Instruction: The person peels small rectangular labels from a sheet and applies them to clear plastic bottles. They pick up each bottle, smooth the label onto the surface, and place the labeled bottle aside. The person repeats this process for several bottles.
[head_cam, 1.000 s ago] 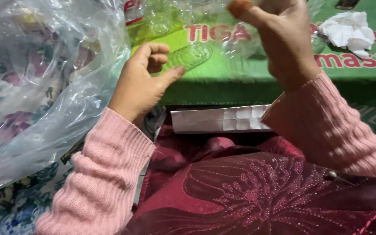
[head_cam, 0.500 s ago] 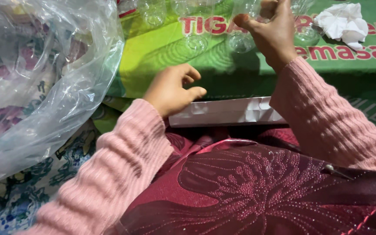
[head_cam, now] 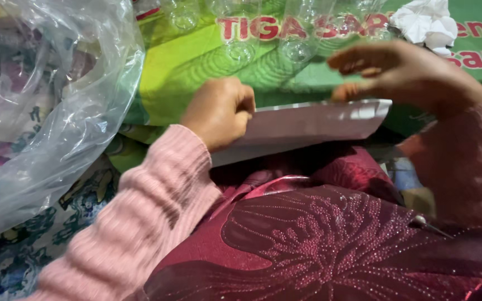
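Note:
My left hand (head_cam: 218, 111) is closed on the left end of a flat pale cardboard sheet (head_cam: 308, 125) and holds it tilted above my lap. Over the sheet's right end hovers my right hand (head_cam: 403, 75), fingers apart and blurred; I cannot tell whether it touches the sheet. Both arms wear pink knitted sleeves. Beyond the sheet, several clear plastic cups (head_cam: 241, 50) stand on a green printed mat (head_cam: 196, 67).
A large clear plastic bag (head_cam: 46, 95) bulges at the left over a flowered cloth (head_cam: 12, 262). Crumpled white paper (head_cam: 425, 22) lies at the far right of the mat. My lap is covered by dark red beaded fabric (head_cam: 319, 239).
My left hand came down from the cups and closed on the cardboard sheet, lifting it off my lap. My right hand dropped from the cups toward the sheet's right end.

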